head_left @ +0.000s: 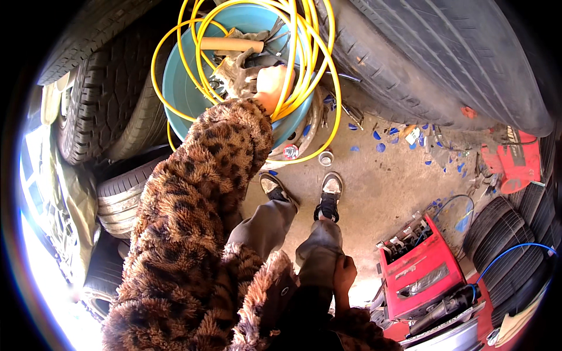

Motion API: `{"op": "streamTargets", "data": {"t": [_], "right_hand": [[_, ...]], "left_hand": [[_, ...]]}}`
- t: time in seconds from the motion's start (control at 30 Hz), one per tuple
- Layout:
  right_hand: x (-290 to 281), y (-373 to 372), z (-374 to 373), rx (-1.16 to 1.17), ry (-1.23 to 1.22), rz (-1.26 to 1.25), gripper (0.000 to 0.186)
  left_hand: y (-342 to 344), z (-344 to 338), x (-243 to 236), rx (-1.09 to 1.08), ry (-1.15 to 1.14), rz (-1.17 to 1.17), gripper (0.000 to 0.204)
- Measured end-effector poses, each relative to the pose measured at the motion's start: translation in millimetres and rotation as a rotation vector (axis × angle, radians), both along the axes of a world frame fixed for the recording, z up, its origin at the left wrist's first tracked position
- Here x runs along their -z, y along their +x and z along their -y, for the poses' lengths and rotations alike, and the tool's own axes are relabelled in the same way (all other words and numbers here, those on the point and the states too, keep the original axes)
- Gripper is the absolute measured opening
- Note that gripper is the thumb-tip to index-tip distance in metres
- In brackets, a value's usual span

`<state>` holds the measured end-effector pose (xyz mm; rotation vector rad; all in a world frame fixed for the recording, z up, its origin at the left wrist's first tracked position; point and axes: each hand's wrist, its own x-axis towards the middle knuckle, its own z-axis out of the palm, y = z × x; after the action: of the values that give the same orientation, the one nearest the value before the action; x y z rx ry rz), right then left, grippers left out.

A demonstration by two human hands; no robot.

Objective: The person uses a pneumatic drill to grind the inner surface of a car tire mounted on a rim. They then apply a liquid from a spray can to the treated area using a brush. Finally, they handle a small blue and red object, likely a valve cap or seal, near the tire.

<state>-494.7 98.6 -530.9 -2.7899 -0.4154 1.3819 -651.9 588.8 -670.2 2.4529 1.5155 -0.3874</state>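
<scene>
My left arm, in a furry brown spotted sleeve, reaches forward to a blue plastic tub [178, 96]. My left hand [273, 85] is at the tub's right side, among the loops of a yellow hose [336, 105], one loop passing across it. Its fingers are mostly hidden, beside a crumpled greyish work glove or rag [237, 75]. Behind that lies a tan tube [231, 45] with dark tools or scraps. My right hand [345, 272] rests low by my right thigh, fingers curled, with nothing visible in it.
Large tires [404, 64] lean at the right, and more tires [93, 105] stand at the left. A red toolbox [418, 272] sits at the lower right. Blue scraps [380, 147] litter the concrete floor, and a small can [326, 158] stands ahead of my shoes.
</scene>
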Motion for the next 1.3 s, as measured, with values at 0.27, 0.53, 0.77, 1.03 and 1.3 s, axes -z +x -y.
{"op": "streamTargets", "data": {"t": [0.27,0.53,0.77,1.03,1.3], "right_hand": [[-9.5,5.3,-19.0,-0.056,-0.051,-0.005,0.037],[-8.7,6.7,9.3,-0.098,0.036,-0.002,0.037],[-5.3,17.5,-0.1,-0.158,0.106,0.014,0.035],[0.7,26.2,2.8,-0.108,0.107,-0.017,0.035],[5.4,35.8,5.0,-0.175,0.137,-0.031,0.033]], "left_hand": [[-12.7,13.9,-1.2,-0.145,0.076,0.25,0.013],[-64.4,51.2,-27.2,-0.173,-0.075,0.257,0.06],[-104.1,37.3,-38.1,-0.074,-0.08,0.158,0.048],[-161.7,17.9,-70.1,-0.286,-0.173,0.044,0.026],[-126.0,42.8,-49.7,-0.332,-0.208,-0.072,0.043]]}}
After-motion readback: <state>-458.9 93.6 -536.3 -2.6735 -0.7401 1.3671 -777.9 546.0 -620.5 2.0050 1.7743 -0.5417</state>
